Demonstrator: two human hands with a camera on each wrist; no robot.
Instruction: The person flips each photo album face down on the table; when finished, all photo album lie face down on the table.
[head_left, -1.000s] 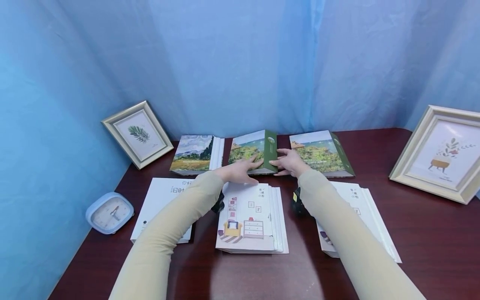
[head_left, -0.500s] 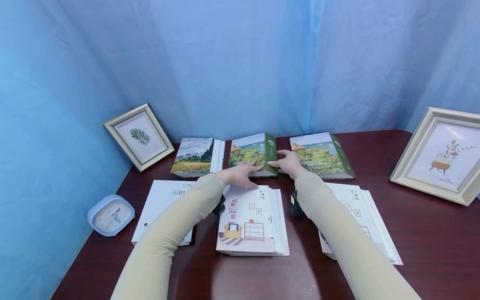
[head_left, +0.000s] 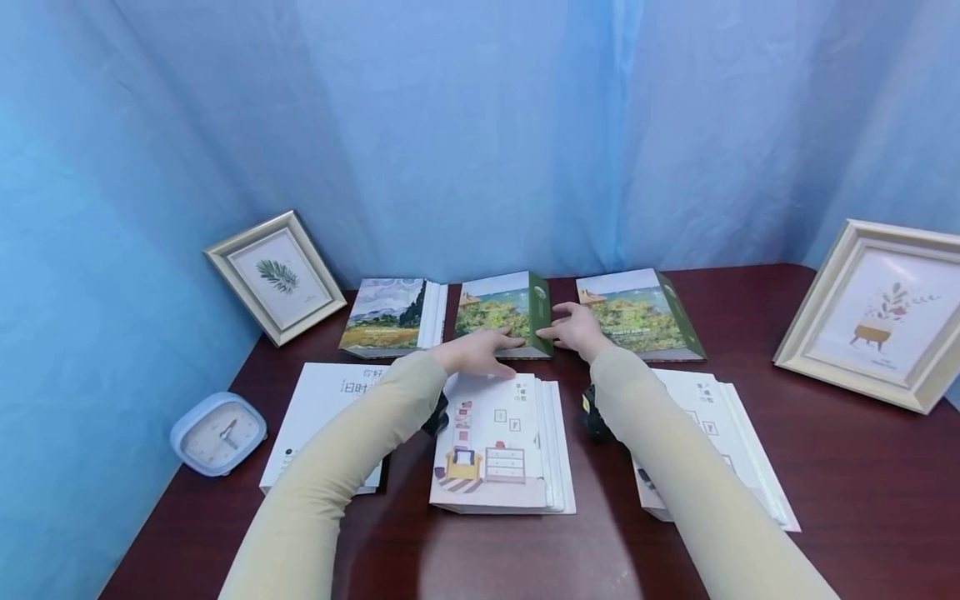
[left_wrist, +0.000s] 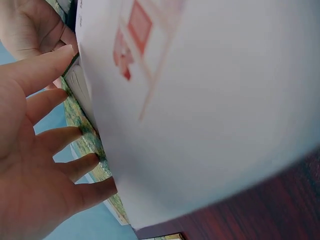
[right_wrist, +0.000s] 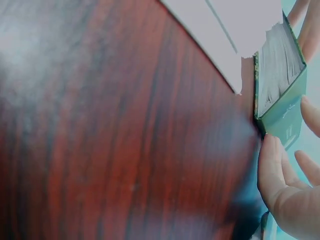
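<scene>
Head view high, forward-down, wrist views close, green-spined album (head_left: 489, 310) common to all

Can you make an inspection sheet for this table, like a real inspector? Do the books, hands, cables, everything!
Surface: dark reddish table, wood-grain look.
Job's things: middle painted-cover album, lying face up, green spine on its right.
Clutter: left painted-cover album, right painted-cover album, three white albums in front, blue clock, left picture frame, right picture frame.
Hands: left hand spread on the middle album; right hand touching its spine.
Cables: nothing seen.
Surroundings: blue curtain behind and at left.
</scene>
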